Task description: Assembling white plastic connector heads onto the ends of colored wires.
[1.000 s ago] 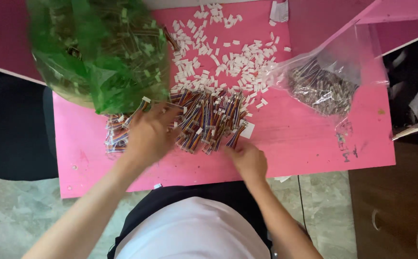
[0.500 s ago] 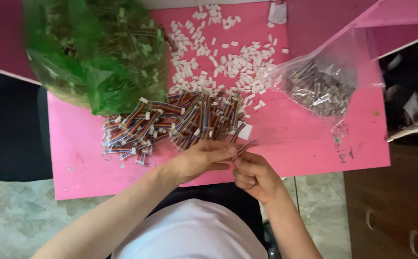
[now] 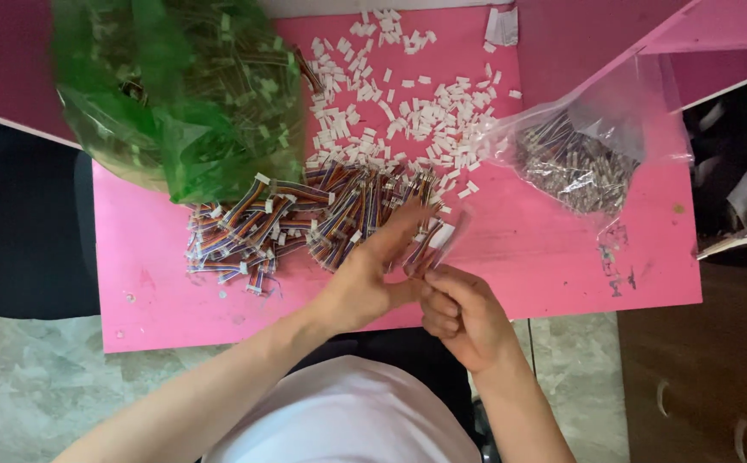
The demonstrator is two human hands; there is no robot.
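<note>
Right hand [image 3: 463, 313] pinches one ribbon-cable piece [image 3: 432, 244]; left hand [image 3: 369, 279], fingers extended, touches it beside the cable pile [image 3: 305, 219].

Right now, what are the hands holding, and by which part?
Both hands meet on one short ribbon cable. The right hand pinches its near end; the left hand has fingers along it. The motion blur hides the exact grip.
</note>
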